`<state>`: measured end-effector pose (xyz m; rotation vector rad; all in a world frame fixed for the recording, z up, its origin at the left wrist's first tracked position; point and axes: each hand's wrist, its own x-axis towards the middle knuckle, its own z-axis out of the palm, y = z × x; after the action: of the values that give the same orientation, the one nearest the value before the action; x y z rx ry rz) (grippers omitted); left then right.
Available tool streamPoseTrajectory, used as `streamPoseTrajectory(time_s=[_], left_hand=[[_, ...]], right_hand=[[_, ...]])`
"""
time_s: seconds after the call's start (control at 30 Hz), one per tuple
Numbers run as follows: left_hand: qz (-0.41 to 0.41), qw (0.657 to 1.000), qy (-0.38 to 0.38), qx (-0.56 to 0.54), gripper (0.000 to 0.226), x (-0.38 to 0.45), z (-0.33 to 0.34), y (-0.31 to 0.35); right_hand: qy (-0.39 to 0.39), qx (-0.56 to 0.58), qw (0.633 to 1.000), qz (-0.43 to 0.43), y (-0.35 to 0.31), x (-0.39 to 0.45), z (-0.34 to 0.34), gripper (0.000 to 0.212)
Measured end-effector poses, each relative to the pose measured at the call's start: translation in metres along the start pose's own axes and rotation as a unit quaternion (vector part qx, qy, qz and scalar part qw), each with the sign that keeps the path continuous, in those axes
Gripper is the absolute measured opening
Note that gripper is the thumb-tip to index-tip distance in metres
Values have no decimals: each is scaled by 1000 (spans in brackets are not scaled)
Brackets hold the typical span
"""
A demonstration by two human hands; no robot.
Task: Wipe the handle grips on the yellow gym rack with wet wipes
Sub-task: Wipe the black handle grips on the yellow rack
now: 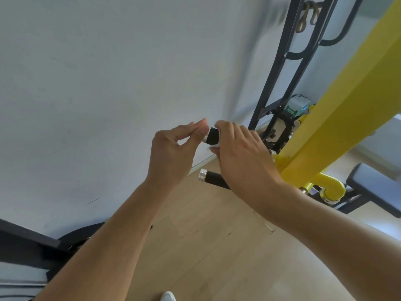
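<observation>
While right hand (240,148) wraps wet wipe (214,146) round upper grip (212,135), left hand (173,153) fingers pinch its cap (box label unreadable).

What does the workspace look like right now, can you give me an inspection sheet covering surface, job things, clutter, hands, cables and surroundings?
Surface: light wooden plank floor.
Job's things: upper black foam handle grip with white wet wipe wrapped against it; lower black handle grip with silver end cap untouched; yellow painted steel rack beam.
Clutter: green-and-white box behind the rack.
Hands: right hand grips the wipe round the upper grip; left hand fingers pinch its end.
Cables: nothing seen.
Surroundings: white wall, black metal ladder frame, grey padded bench.
</observation>
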<state>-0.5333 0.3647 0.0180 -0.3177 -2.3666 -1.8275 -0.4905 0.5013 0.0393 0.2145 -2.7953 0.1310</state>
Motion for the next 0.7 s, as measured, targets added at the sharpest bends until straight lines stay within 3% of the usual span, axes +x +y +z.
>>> streamPoseTrajectory(time_s=[0.07, 0.17, 0.37, 0.53, 0.7], left_hand=[[-12, 1000, -1, -8, 29, 2, -2, -1], [-17, 1000, -1, -15, 28, 3, -4, -1], [-18, 1000, 7, -25, 26, 2, -4, 0], [-8, 1000, 4, -21, 19, 1, -5, -1], [-15, 999, 2, -38, 21, -4, -2, -2]], right_hand=[[18, 88, 996, 22, 0, 6, 2, 64], [-42, 115, 991, 53, 3, 19, -2, 78], [-57, 98, 994, -1, -4, 42, 4, 72], [-61, 174, 982, 28, 8, 35, -3, 70], [-83, 160, 981, 69, 15, 13, -15, 73]])
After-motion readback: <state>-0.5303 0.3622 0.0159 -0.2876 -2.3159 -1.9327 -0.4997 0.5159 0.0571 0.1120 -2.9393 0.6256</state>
